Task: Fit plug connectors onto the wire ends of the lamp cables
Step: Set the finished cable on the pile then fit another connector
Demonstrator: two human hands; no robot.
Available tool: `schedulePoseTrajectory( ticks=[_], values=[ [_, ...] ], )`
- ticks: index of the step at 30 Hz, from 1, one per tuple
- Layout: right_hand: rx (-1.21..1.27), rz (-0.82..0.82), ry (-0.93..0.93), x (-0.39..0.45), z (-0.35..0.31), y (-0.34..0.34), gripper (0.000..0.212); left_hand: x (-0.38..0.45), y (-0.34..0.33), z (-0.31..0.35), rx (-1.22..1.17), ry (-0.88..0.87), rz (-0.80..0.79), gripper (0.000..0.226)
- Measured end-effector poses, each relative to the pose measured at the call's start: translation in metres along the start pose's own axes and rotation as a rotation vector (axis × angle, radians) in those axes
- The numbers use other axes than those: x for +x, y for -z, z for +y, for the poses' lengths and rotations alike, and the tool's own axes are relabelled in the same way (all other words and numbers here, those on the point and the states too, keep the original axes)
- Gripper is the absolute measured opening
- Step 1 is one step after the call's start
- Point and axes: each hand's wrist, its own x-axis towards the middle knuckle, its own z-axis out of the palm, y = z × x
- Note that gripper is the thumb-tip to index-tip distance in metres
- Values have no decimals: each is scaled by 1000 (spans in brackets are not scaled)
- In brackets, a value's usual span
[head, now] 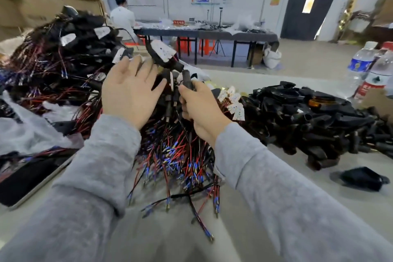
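Gripping a black plug (pixel 188 80) at frame centre, the right hand (pixel 201 108) is clenched round it, seemingly for fitting; the left hand (pixel 129 89) is spread, released, beside a lamp (pixel 163 54) above the cables (pixel 176 155).

Wire bundle (pixel 170 155) at table (pixel 276 219) centre — connector heap (pixel 314 117) right, bottles (pixel 368 70) behind it.

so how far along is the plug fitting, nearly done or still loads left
Hard to count what's finished: the heap on the left may be done lamps, but blur hides its wire ends. In hand: the right hand grips a black sleeve on one lamp cable, the left hand open beside it. Left: the bundle of red and blue wire ends and the pile of black sleeves look large, so plenty remains.
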Motion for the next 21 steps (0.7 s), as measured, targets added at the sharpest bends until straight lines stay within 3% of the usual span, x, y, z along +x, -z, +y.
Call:
schedulePoseTrajectory(
  ticks=[1, 3, 5, 7, 10, 13, 16, 21],
  values=[
    [39, 12, -6, 8, -2, -6, 5, 6, -1, 0, 78, -19, 7, 50],
    [11, 8, -37, 22, -1, -13, 21, 15, -2, -4, 288, -45, 54, 43],
    [-87, -76, -82, 29, 2, -15, 26, 20, -2, -14, 543, -73, 100, 33],
    [-134, -180, -124, 27, 7, -11, 18, 22, -2, -27, 763, -98, 129, 29],
    [-159, -236, -127, 17, 13, 4, 31, 21, -8, -43, 994, -103, 123, 29],
    [-199, -222, -92, 8, 17, 23, 19, 13, -18, -60, 1077, -128, 85, 28],
    [-226, -100, -46, -1, 21, 47, 30, -1, -33, -86, 1068, -196, 20, 31],
    [-298, 80, -51, -23, 33, 97, 28, -18, -53, -135, 1031, -69, -50, 34]
  ],
)
